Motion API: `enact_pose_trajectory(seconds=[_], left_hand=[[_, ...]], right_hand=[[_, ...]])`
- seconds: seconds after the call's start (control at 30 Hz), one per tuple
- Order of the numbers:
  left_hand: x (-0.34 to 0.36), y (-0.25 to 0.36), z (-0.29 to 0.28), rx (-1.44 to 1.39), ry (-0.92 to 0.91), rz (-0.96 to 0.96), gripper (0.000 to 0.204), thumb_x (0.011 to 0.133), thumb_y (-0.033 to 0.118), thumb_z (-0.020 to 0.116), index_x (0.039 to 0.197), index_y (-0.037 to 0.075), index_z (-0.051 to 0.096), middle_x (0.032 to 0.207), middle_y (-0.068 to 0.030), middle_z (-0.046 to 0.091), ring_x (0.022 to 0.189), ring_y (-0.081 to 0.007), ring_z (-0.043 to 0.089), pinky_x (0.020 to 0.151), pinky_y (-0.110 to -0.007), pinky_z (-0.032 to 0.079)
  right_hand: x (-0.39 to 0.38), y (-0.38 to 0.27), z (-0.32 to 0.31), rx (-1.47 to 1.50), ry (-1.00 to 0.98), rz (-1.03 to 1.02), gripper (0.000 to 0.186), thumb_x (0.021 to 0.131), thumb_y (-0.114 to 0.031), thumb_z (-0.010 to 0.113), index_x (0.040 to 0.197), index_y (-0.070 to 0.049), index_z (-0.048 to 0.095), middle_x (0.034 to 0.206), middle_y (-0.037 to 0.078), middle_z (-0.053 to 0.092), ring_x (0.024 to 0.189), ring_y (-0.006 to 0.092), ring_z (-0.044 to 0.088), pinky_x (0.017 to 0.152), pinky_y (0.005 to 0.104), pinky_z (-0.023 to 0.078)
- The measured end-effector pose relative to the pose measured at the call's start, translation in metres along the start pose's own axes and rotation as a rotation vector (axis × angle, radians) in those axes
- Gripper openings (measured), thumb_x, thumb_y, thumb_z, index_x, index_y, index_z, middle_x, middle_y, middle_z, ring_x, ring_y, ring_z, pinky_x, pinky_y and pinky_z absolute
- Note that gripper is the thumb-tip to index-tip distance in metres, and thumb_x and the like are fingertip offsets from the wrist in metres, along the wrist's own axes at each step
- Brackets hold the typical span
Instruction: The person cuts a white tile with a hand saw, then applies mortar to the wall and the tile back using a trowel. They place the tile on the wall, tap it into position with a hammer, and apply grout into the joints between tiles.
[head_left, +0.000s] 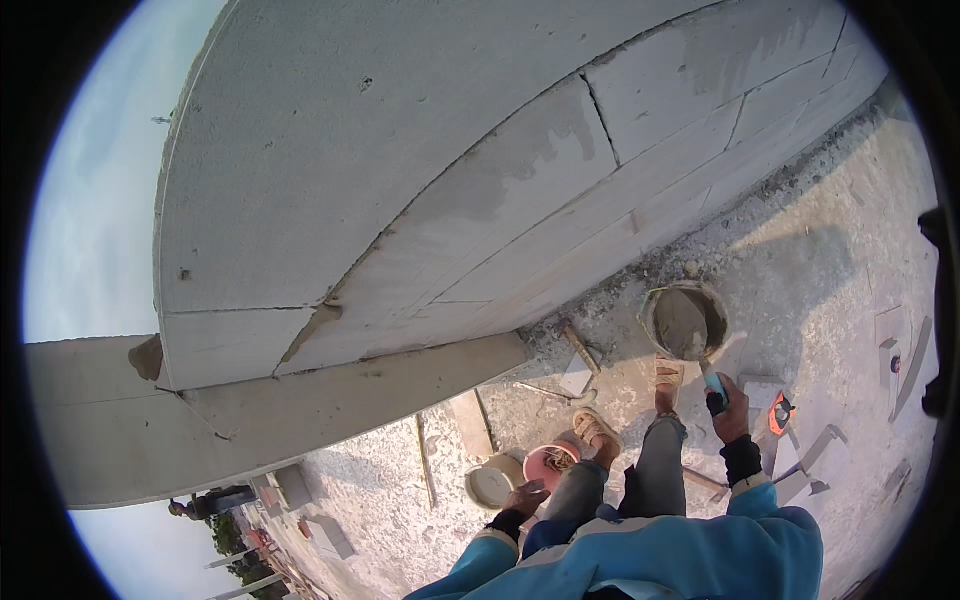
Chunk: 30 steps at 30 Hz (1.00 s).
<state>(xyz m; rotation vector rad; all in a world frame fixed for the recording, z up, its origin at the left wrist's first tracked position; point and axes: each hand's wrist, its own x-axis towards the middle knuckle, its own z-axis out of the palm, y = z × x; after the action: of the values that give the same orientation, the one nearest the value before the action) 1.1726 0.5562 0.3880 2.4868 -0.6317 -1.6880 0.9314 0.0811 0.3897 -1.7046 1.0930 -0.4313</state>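
Observation:
My right hand grips a blue-handled trowel, closed round the handle. The trowel's blade reaches into a round bucket of grey mortar beside the wall. Low at centre, my left hand has its fingers apart and holds nothing visible. Near it are a cream bucket with grey contents and a pink bucket holding small brownish items too small to name. My sandalled feet are between these buckets and the mortar bucket.
A pale block wall fills the upper view above a grey concrete beam. Sticks, block pieces and an orange tool lie on the rough floor. Another person is in the distance at lower left.

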Motion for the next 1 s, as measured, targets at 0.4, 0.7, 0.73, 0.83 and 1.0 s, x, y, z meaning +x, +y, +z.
enact_pose_trajectory(seconds=[0.4, 0.7, 0.73, 0.83, 1.0], left_hand=[[-0.057, 0.044, -0.139, -0.105, 0.647, 0.382, 0.052, 0.091, 0.037, 0.075, 0.136, 0.012, 0.067, 0.126, -0.0209, 0.071, 0.113, -0.0401, 0.069, 0.1, -0.046, 0.055], [-0.24, 0.105, -0.276, -0.05, 1.366, 0.862, 0.037, 0.089, 0.011, 0.076, 0.125, 0.008, 0.07, 0.109, -0.0205, 0.074, 0.096, -0.042, 0.071, 0.085, -0.044, 0.058], [-0.26, 0.105, -0.285, -0.017, 1.472, 0.861, 0.037, 0.088, 0.006, 0.075, 0.125, 0.008, 0.071, 0.109, -0.0194, 0.074, 0.097, -0.0409, 0.071, 0.085, -0.044, 0.058], [-0.31, 0.108, -0.326, 0.074, 1.879, 0.964, 0.039, 0.086, -0.004, 0.071, 0.124, 0.006, 0.071, 0.115, -0.0171, 0.073, 0.107, -0.0388, 0.071, 0.09, -0.043, 0.058], [-0.37, 0.101, -0.402, 0.396, 2.475, 0.772, 0.044, 0.088, -0.004, 0.067, 0.131, 0.007, 0.068, 0.134, -0.0142, 0.068, 0.13, -0.0399, 0.06, 0.11, -0.049, 0.047]], right_hand=[[-0.05, -0.378, 0.043, 0.511, 0.043, -0.626, 0.036, 0.096, -0.009, 0.067, 0.127, 0.0, 0.052, 0.1, 0.01, 0.065, 0.087, 0.02, 0.065, 0.079, 0.0332, 0.052], [0.032, -0.559, 0.1, -0.181, 0.588, -1.096, 0.056, 0.081, -0.007, 0.072, 0.135, -0.009, 0.057, 0.115, 0.015, 0.065, 0.097, 0.0409, 0.069, 0.082, 0.0458, 0.058], [0.034, -0.564, 0.103, -0.205, 0.56, -1.064, 0.058, 0.08, -0.007, 0.072, 0.136, -0.011, 0.058, 0.118, 0.014, 0.065, 0.098, 0.041, 0.068, 0.082, 0.0466, 0.058], [0.032, -0.569, 0.108, -0.255, 0.488, -1.061, 0.064, 0.076, -0.007, 0.073, 0.138, -0.014, 0.059, 0.119, 0.012, 0.063, 0.098, 0.0394, 0.068, 0.081, 0.0462, 0.058], [0.027, -0.567, 0.111, -0.42, 0.395, -1.05, 0.071, 0.073, -0.004, 0.071, 0.142, -0.015, 0.058, 0.114, 0.01, 0.06, 0.096, 0.0355, 0.068, 0.077, 0.0451, 0.058]])
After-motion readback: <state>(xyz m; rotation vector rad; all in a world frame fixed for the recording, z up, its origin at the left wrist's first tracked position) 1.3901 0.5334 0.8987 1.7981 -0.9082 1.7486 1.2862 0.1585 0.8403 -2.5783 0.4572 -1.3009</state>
